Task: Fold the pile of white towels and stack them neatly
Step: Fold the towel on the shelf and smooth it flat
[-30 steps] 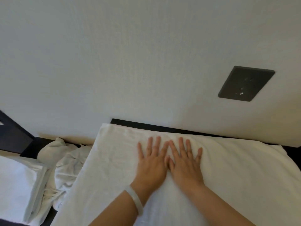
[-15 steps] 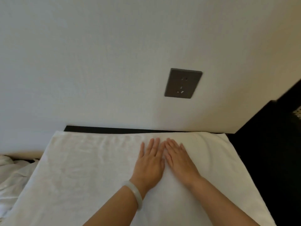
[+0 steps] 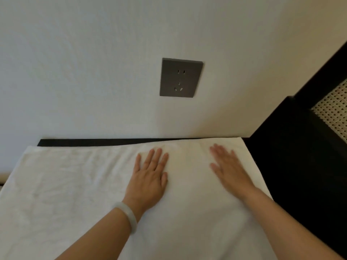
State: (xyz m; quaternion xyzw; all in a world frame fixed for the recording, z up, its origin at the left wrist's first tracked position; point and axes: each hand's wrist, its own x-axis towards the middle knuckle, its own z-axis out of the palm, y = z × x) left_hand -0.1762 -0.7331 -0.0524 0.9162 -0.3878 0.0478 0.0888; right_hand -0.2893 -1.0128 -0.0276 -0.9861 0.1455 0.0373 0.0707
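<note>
Both hands lie flat, palms down, on the towel, fingers straight and gripping nothing. The left hand presses near the towel's middle, its fingers held close together; a pale bangle circles that wrist. The right hand is apart from it, nearer the towel's right edge, and blurred. The white towel is spread wide over a dark table, its far edge running along the wall. A grey socket sits on the wall above. A cane panel shows at right.
</note>
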